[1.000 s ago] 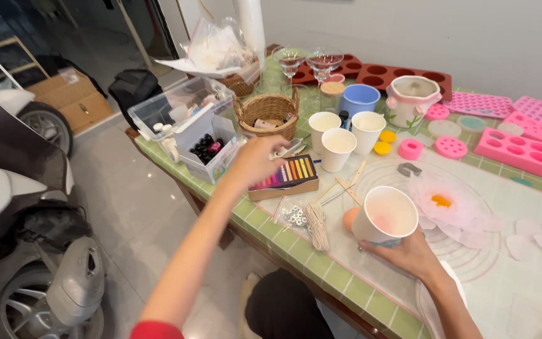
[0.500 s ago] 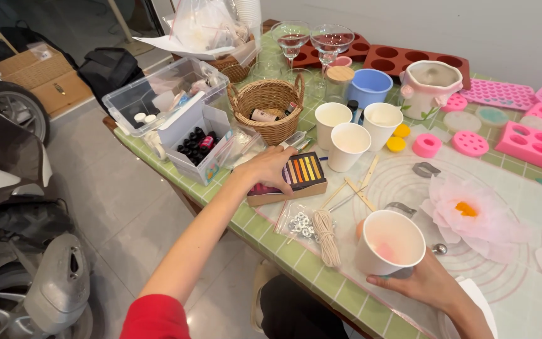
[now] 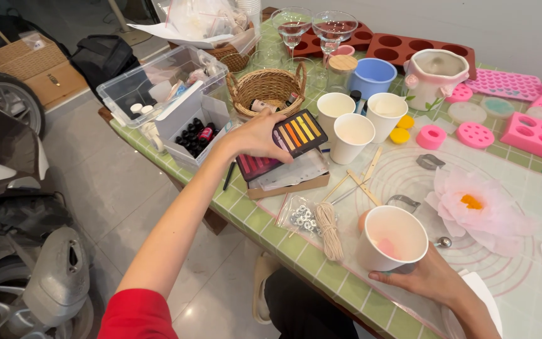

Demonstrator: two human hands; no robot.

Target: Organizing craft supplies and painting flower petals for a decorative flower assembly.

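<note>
The flat box of coloured dye blocks (image 3: 286, 139) is gripped by the left hand (image 3: 253, 135) over the green tiled table (image 3: 246, 210). The white paper cup (image 3: 391, 238) is steadied upright by the right hand (image 3: 425, 279), probably so nothing spills.

One head-worn view — looking steeply down, close over the tiled table (image 3: 233, 201).

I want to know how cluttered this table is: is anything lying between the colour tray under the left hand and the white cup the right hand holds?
Yes. Between the colour tray under the left hand and the white cup in the right hand lie wooden sticks, a twine bundle and a small clear bag.
</note>
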